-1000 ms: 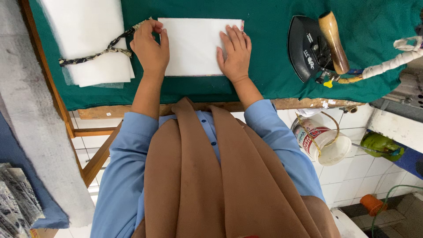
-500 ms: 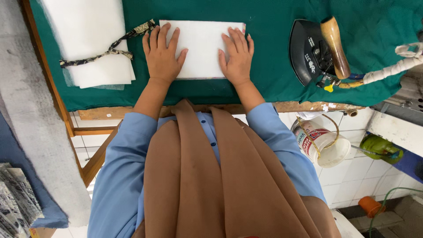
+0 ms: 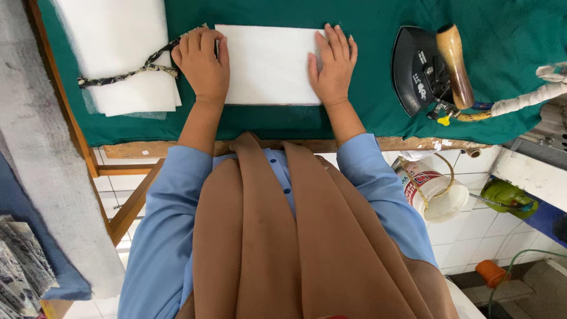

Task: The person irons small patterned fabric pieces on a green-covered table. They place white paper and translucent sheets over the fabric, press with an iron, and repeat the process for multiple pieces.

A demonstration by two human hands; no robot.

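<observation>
Now pressing flat on white folded cloth, lying on green table cover, long axis running left-right. Left hand curling over cloth's left edge, touching patterned strap; right hand spreading fingers on right edge, nearer black iron.

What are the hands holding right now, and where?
Nothing is gripped: left hand and right hand lie flat on the white folded cloth, at its two side edges.

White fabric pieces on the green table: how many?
2: a folded white piece under both hands, and a white stack at the left, crossed by a patterned strap. More may be hidden.
</observation>
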